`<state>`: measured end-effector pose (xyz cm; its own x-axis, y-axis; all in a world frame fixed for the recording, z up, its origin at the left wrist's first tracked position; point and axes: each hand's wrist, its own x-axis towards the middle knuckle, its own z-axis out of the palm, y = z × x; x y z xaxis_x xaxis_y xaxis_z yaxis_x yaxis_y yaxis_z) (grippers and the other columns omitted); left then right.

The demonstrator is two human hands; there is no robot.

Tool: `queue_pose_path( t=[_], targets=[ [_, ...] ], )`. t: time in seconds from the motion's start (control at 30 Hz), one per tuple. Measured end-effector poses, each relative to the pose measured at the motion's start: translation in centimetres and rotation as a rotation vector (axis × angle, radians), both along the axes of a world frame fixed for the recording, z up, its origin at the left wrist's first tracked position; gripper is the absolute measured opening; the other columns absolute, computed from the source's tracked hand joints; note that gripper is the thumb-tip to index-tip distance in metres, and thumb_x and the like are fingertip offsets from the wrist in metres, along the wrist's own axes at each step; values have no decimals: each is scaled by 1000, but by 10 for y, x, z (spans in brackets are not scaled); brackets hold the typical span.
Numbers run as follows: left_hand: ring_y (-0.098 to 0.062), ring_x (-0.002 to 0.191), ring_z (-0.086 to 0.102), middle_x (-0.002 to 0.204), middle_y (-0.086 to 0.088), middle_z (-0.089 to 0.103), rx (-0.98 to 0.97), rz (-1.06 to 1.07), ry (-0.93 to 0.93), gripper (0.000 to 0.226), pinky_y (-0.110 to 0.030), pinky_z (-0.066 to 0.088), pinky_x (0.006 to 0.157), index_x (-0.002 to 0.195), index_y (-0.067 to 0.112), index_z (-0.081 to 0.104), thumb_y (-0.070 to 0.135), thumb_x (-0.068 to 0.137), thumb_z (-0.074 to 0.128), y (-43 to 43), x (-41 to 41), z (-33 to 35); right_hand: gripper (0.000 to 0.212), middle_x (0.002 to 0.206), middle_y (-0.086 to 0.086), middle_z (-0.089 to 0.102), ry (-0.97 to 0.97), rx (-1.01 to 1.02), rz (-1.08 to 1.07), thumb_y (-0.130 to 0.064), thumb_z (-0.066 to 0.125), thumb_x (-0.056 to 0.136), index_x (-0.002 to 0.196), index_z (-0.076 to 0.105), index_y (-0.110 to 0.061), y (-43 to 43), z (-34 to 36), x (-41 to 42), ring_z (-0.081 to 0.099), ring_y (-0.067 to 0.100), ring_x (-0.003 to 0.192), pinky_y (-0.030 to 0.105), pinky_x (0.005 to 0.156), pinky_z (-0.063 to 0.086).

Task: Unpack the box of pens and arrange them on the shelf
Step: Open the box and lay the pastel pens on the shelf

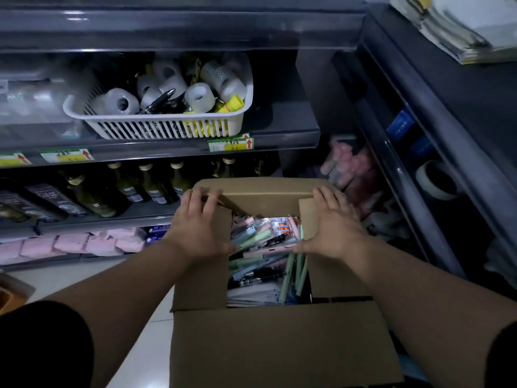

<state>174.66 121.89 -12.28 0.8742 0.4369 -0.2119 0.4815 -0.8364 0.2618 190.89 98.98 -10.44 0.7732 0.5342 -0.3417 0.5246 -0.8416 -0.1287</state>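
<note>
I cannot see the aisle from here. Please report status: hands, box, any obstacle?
Left hand, right hand open, flat on side flaps. Box open, pens inside. Flaps partly cover them.

I see a dark shelf (288, 121) ahead. Its upper board carries a white basket (156, 128) in the middle and clear cases (30, 107) to the left. The board below holds a row of bottles (152, 182), with dark tubes (53, 200) lying left of them. The lowest board bears pink packs (70, 243). A rack (447, 88) on my right holds a tape roll (436, 179), blue packs (400, 124) farther back and paper stacks (461, 29) on top. Pale floor (151, 345) shows near left, beside the box (279, 345); I cannot tell whether the box rests on it.
</note>
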Motion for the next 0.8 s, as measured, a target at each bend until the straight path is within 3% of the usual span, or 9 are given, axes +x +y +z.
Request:
queue_pose_path(
  t=[0.17, 0.27, 0.33, 0.4, 0.43, 0.5, 0.63, 0.73, 0.8],
  targets=[
    [-26, 145, -16, 157, -5, -11, 171, -40, 68, 116, -41, -7, 117, 150, 25, -12, 71, 69, 59, -15, -2, 6, 133, 161, -1, -14, -44, 12, 13, -74, 70, 57, 152, -6, -22, -1, 4, -22, -9, 24, 147, 42, 119, 0],
    [-21, 146, -12, 160, -1, -5, 261, -253, 40, 90, -44, -16, 112, 152, 30, 6, 58, 80, 52, -34, -9, 6, 104, 161, -2, -9, -75, 45, 157, -34, 69, 73, 152, 2, -26, -9, 4, -53, -12, 21, 147, 41, 120, -1],
    [-19, 146, 7, 157, 1, 19, 261, -465, 134, 64, -46, -22, 108, 145, 36, 29, 57, 86, 45, -46, -16, 6, 89, 161, -3, -2, -63, -19, 283, -19, 61, 73, 151, 18, -25, -15, 6, -70, -13, 19, 147, 43, 118, -11],
    [-17, 129, 42, 126, 1, 55, 239, -580, 206, 38, -46, -28, 104, 115, 34, 58, 54, 89, 39, -54, -23, 9, 67, 158, 1, 17, -68, -74, 399, -21, 56, 78, 143, 39, -20, -22, 12, -78, -5, 19, 147, 45, 115, -17],
    [-15, 115, 53, 107, 3, 61, 236, -598, 230, 34, -45, -29, 103, 100, 31, 61, 53, 89, 38, -56, -25, 13, 57, 153, 1, 28, -78, -90, 443, -24, 54, 81, 137, 47, -18, -24, 17, -79, 2, 19, 147, 46, 114, -17],
    [-15, 106, 56, 97, 4, 60, 290, -631, 261, 32, -46, -26, 106, 93, 29, 61, 51, 91, 39, -58, -26, 23, 47, 144, -1, 42, -113, -118, 495, -29, 51, 84, 130, 56, -17, -28, 32, -80, 12, 20, 145, 48, 114, -16],
    [-19, 115, 49, 109, -3, 60, 439, -702, 180, 39, -43, -9, 115, 103, 23, 67, 49, 90, 41, -69, -21, 55, 47, 142, 5, 46, -271, -130, 504, -32, 51, 88, 131, 56, -15, -37, 67, -77, 16, 20, 145, 45, 113, -18],
    [-20, 100, 57, 95, -2, 64, 523, -649, 186, 30, -43, -4, 117, 96, 22, 67, 41, 91, 44, -73, -20, 85, 39, 147, 10, 41, -349, -258, 531, -19, 51, 89, 126, 59, -15, -52, 91, -74, 10, 24, 148, 47, 110, -22],
    [-20, 100, 59, 96, 1, 68, 594, -582, 220, 28, -41, 4, 118, 109, 21, 65, 26, 89, 46, -71, -23, 102, 33, 146, 15, 43, -392, -382, 519, -13, 51, 89, 120, 62, -12, -64, 102, -72, 11, 30, 147, 48, 110, -23]
  ],
)
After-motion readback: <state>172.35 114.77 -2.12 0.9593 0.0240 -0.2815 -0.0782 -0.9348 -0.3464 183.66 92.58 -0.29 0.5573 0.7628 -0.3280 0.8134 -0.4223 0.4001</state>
